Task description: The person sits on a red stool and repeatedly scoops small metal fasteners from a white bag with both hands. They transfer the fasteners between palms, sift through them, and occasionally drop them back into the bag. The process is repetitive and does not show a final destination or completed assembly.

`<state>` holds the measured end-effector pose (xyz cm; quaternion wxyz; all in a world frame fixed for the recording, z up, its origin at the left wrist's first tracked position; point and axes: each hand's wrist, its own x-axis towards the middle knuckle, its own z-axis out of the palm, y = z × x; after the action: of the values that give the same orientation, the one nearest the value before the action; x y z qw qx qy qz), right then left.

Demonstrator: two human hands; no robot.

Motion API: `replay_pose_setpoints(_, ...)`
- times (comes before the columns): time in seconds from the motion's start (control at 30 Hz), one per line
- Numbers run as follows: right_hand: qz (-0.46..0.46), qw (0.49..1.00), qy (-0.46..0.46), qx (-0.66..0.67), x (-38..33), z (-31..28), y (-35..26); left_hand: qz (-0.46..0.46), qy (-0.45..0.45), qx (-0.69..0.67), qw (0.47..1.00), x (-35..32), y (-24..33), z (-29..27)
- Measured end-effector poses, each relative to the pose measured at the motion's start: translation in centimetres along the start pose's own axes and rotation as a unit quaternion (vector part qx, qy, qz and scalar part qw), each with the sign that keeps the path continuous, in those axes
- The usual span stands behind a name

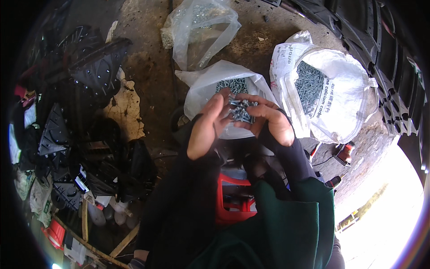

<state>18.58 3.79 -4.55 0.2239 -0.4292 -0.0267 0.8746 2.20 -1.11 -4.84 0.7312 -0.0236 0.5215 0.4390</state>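
Item: handful of screws (241,111), small, silver-grey metal, short shanks; heaped in a loose tangle, so long axes run every way and no single heading can be told

Location: cupped in the right hand (268,120), palm up, fingers curled under the heap. Left hand (207,126) stands just beside it, palm turned toward the heap, fingertips touching the screws at the top; the two hands are close together, both half closed around the pile. Dark sleeves cover both forearms

Packages:
- White plastic bag (210,89), mouth open, directly beyond the hands and partly hidden by them; more grey screws of the same kind show inside
- Large white woven sack (345,103), rim rolled down, beyond and to the right of the right hand; filled with grey screws; dark print on its side and on a flap at its upper left
- Clear plastic bag (201,31), crumpled, farther beyond the hands, on the concrete floor (148,67); contents unclear

Other: red crate (230,201) below the hands; black plastic moulded parts (96,62) piled well off to the left of the left hand
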Motion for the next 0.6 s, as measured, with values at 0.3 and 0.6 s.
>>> replay_pose_setpoints(0.3,-0.022,0.999,0.015,0.042,-2.5,4.0,-0.1,-0.056,-0.050,-0.214,0.974,-0.4,1.3,0.7)
replay_pose_setpoints(0.6,-0.018,0.996,0.018,0.085,-2.0,2.0,0.1,-0.029,-0.063,-0.217,0.974,-0.2,1.1,-0.5)
